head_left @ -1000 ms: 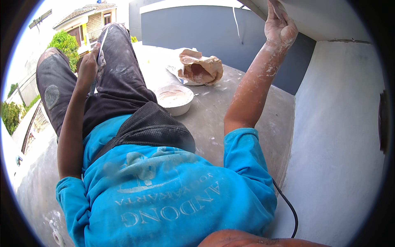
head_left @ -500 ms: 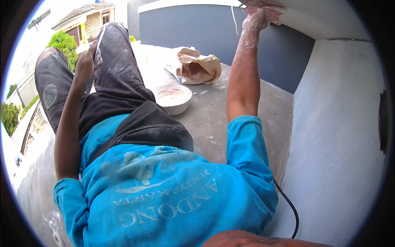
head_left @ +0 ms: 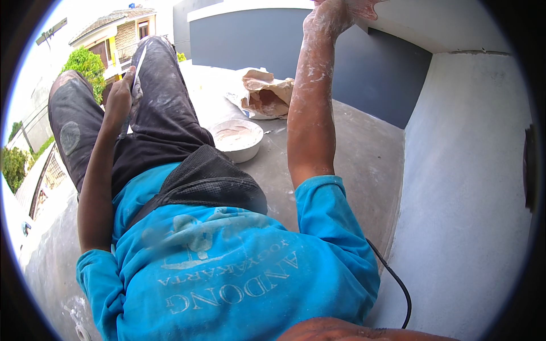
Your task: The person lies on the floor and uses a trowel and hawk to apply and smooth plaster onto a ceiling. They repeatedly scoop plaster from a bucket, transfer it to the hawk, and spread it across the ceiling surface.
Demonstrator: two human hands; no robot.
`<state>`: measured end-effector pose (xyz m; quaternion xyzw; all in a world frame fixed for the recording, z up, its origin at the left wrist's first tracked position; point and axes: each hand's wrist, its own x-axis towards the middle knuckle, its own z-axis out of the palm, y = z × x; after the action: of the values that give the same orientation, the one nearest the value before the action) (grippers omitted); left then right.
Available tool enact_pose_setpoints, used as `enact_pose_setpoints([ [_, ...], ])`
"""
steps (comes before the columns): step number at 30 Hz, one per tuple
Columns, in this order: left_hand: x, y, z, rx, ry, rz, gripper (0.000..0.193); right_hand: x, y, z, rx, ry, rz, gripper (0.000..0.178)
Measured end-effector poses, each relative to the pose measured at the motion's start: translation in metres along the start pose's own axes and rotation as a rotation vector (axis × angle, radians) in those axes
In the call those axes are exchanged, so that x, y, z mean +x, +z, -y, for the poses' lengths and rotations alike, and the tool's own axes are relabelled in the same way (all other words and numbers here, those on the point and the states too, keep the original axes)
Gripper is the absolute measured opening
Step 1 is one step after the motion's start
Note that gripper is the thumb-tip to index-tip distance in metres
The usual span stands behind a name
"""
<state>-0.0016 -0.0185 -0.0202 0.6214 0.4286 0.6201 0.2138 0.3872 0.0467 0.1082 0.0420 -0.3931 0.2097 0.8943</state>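
The left hand (head_left: 119,99) has its grip wrapped round a thin flat blade (head_left: 139,67), seen nearly edge-on by the thigh. The right hand (head_left: 327,20), cut by the upper edge, meets a pinkish ragged piece (head_left: 364,8) at the pale overhead surface (head_left: 424,24); whether that grip is closed I cannot tell. Even, flat pressure should serve best, with the elbow clear of the paste bowl (head_left: 243,152) on the floor.
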Motion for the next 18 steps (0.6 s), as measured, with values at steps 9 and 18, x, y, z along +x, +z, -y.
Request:
enact_pose_setpoints([
  [9,-0.004,0.002,-0.008,-0.004,-0.054,-0.015,0.046,-0.049,0.076,0.045,-0.003,-0.018,0.006,0.034],
  [18,-0.004,-0.002,0.0,0.009,0.002,-0.056,0.046,-0.104,0.083,0.062,0.157,0.108,0.224,0.044],
])
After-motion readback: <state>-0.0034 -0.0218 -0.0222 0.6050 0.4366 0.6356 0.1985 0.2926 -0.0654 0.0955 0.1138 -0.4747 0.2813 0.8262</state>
